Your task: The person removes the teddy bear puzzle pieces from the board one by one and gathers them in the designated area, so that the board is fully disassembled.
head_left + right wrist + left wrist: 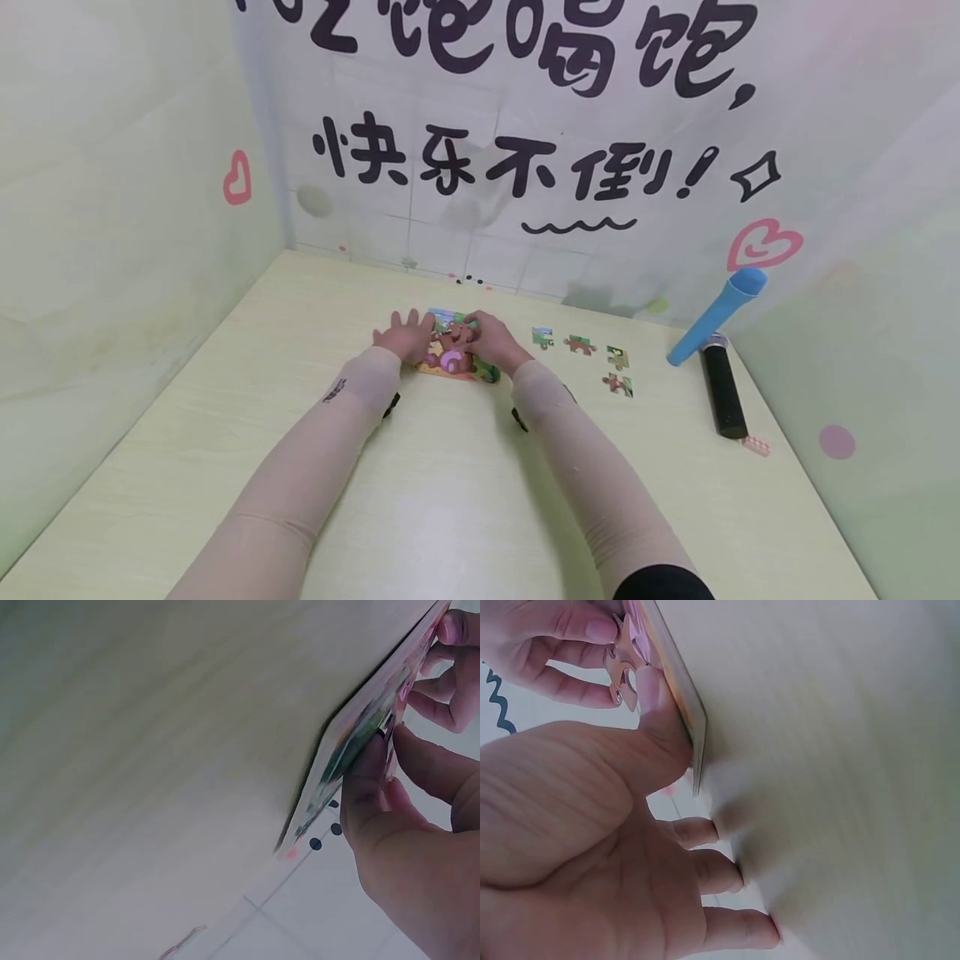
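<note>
A colourful jigsaw puzzle [452, 360] with a brown bear picture lies flat on the table, between both hands. My left hand [407, 337] is at its left edge. In the left wrist view the thumb [656, 701] presses on the puzzle's edge, while the other fingers spread out and touch the table. From the right side, my right hand [497, 342] reaches over the picture. Between its thumb and fingers it pinches a brownish puzzle piece [622, 671], tilted up close over the puzzle. The hand partly covers the puzzle's upper right in the head view.
Several loose puzzle pieces [580, 344] lie right of the puzzle. Farther right are a blue flared tube [716, 318], a black microphone [723, 392] and a small pink block [757, 446]. A printed white curtain [450, 233] stands behind the table [435, 500].
</note>
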Demonstrator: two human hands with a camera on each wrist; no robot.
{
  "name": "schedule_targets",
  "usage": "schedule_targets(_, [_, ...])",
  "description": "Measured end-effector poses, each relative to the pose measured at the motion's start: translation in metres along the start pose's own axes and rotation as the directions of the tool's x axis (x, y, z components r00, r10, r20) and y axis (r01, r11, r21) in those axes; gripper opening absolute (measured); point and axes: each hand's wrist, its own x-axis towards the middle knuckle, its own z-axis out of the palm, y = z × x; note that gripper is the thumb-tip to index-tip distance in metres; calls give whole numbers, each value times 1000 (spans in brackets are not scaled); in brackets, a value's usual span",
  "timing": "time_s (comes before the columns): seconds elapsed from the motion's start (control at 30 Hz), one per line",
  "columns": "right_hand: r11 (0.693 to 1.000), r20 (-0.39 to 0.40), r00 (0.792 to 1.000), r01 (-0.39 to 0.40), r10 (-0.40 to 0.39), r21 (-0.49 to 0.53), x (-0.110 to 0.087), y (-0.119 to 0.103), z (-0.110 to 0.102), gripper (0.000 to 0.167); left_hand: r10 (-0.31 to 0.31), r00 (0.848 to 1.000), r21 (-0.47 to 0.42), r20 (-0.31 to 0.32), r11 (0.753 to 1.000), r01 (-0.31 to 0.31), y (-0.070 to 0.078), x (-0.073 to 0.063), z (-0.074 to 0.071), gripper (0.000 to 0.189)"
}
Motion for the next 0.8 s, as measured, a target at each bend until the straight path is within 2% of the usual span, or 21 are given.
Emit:
schedule_targets(0.13, [1000, 6, 1000, -8, 8, 14, 0, 0, -1, 45, 2, 1000, -14, -2, 1000, -2, 0, 1, 1, 56])
schedule_targets(0.37, [996, 22, 999, -34, 32, 88, -1, 2, -5, 45, 29, 1000, 1, -6, 1000, -29, -1, 4, 2, 34])
schedule_targets(0.6, [956, 33, 993, -118, 114, 268, 0, 7, -9, 45, 11, 1000, -35, -9, 999, -11, 1, 3, 1, 48])
schedule_targets(0.8, [943, 19, 989, -143, 144, 300, -2, 8, -14, 42, -8, 1000, -21, 20, 1000, 8, -1, 8, 2, 57])
